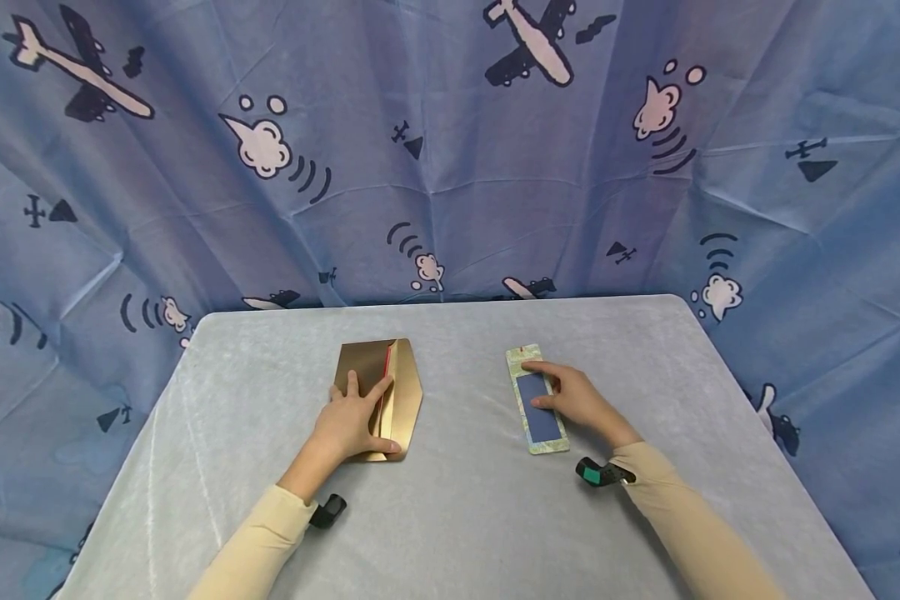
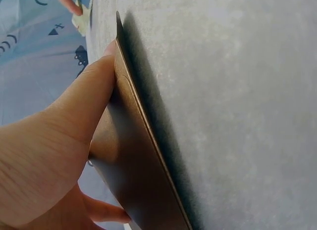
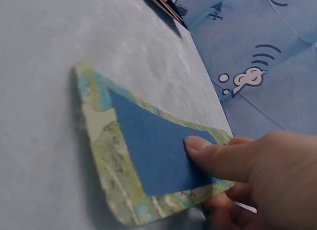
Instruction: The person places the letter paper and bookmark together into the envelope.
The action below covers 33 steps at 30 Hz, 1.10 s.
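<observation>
A gold envelope (image 1: 407, 400) lies on the left half of the table, its pointed flap unfolded to the right and a thin red edge (image 1: 387, 360) showing along the opening. My left hand (image 1: 347, 423) presses on it with spread fingers, and the thumb reaches across to the flap's near end. In the right hand (image 1: 581, 400) I grip a long card (image 1: 538, 408) with a dark blue panel and a green map-like border. The right thumb rests on the blue panel (image 3: 153, 146); other fingers (image 3: 223, 210) show below the card's edge in the right wrist view.
A pale grey cloth covers the table (image 1: 450, 517), whose far edge meets a blue curtain (image 1: 450, 150) printed with planes and clouds. Each wrist carries a black camera: one by the left cuff (image 1: 328, 511), one by the right cuff (image 1: 600, 472).
</observation>
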### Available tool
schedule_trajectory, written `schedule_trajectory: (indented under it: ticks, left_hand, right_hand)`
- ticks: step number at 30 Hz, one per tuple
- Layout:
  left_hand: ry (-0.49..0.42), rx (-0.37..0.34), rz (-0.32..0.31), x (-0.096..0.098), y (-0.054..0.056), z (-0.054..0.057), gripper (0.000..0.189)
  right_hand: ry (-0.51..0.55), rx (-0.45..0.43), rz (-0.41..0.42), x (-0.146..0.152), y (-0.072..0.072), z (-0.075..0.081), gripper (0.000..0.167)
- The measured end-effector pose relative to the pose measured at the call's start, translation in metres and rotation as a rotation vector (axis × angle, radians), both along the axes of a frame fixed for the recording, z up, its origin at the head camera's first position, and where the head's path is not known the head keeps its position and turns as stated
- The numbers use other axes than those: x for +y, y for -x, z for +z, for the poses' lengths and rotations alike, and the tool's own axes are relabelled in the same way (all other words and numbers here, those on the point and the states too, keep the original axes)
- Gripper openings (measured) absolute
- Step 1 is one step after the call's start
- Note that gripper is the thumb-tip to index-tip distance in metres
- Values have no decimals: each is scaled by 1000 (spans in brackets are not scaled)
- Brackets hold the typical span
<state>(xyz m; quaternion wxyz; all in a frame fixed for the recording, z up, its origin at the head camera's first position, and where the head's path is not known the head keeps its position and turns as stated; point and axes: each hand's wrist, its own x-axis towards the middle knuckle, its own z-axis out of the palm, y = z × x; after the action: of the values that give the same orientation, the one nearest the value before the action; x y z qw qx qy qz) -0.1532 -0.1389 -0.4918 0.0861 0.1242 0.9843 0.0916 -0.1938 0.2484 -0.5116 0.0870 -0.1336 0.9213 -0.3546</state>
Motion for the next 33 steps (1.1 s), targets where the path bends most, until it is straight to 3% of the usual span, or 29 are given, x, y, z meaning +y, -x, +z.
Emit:
schedule_trajectory:
  ticks: [11, 19, 24, 33]
  left_hand:
    - [11, -11, -3, 0, -1, 3, 117]
    - [1, -15, -3, 0, -1, 3, 117]
    - [5, -21, -2, -1, 0, 2, 117]
    - [8, -25, -1, 1, 0, 2, 117]
  right_hand:
    - [92, -33, 126, 9, 6, 1, 68]
    - [295, -153, 203, 14, 8, -4, 67]
    - [395, -214, 210, 14, 9, -5, 64]
    - [465, -211, 150, 10, 9, 0, 62]
